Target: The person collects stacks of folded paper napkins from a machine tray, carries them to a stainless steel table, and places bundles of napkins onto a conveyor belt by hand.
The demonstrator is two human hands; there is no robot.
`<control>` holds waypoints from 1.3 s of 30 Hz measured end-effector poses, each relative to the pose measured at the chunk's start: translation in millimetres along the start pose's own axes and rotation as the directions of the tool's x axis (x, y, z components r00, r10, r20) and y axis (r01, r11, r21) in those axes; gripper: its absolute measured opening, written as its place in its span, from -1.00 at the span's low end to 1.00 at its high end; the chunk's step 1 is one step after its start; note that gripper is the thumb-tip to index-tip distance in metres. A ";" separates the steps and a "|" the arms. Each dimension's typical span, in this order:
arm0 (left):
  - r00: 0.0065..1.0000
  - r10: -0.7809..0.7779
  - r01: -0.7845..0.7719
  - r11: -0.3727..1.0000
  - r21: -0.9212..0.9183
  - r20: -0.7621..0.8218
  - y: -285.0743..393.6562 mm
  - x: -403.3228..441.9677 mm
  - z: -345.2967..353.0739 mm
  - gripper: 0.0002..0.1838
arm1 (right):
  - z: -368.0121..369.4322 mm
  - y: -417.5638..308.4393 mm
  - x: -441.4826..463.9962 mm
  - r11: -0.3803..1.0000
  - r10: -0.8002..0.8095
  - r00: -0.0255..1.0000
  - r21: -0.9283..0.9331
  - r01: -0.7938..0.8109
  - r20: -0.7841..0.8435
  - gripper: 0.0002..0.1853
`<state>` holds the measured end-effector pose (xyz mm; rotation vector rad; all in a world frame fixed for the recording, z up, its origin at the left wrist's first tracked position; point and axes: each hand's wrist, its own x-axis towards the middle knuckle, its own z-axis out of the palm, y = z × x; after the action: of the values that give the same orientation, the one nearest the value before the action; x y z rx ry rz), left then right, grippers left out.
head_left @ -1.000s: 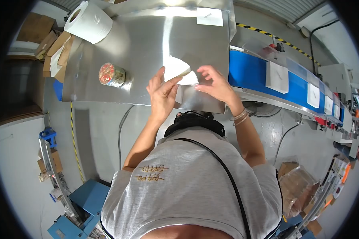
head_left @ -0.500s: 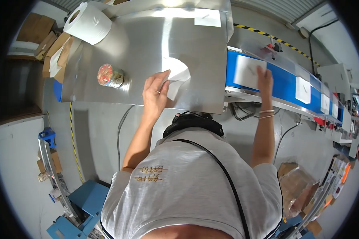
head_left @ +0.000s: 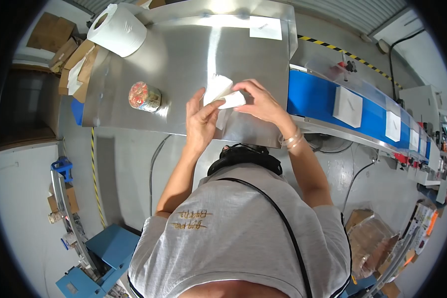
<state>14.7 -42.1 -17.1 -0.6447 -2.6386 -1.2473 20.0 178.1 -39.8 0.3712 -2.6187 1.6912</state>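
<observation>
Over the near part of the steel table, my left hand (head_left: 202, 119) is closed on white paper (head_left: 217, 89), apparently several thin sheets that bend and spread apart. Its thumb presses on the lower part of the paper. Coming in from the right, my right hand (head_left: 264, 105) has its thumb and fingers around the curled right end of the same paper. To the left stands a glass jar (head_left: 154, 100) with a red patterned top, apart from both hands. On the blue conveyor belt (head_left: 303, 94) lies a white flat packet (head_left: 347, 107) with a small dark mark.
The steel table (head_left: 184, 54) carries a large white roll (head_left: 124, 37) at back left and a marked white sheet (head_left: 265, 28) at back right. More white packets (head_left: 393, 126) sit farther along the belt, beside a clear guard. Cardboard boxes (head_left: 79, 69) stand left.
My right hand has left the packet on the belt and come over to the paper in my left hand. That packet has moved right along the belt. The paper is now bent and spread.
</observation>
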 end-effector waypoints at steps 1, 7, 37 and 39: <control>1.000 0.013 -0.013 1.000 0.004 0.013 0.2 0.1 -1.1 -0.62 | 1.8 3.0 4.7 0.995 -0.068 0.997 -0.073 0.070 0.030 -0.50; 0.980 -0.182 0.174 0.980 -0.098 -0.082 -8.5 6.7 -2.6 -0.59 | -19.1 33.8 -33.0 0.792 0.349 0.932 0.563 -0.237 -0.097 -0.58; 0.955 0.051 0.041 0.953 -0.300 0.293 74.9 33.3 105.9 -0.44 | -141.9 96.9 -127.6 0.914 0.393 0.663 0.188 -0.361 -0.638 -0.65; 0.939 0.058 0.040 0.960 -0.278 0.338 72.0 31.2 112.0 -0.42 | -180.5 117.4 -144.4 0.879 0.376 0.557 0.095 -0.467 -0.740 -0.59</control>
<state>23.5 93.8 -28.9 -1.0022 -2.7386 -1.6623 114.4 414.7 -88.2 -0.8691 -2.1964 1.3177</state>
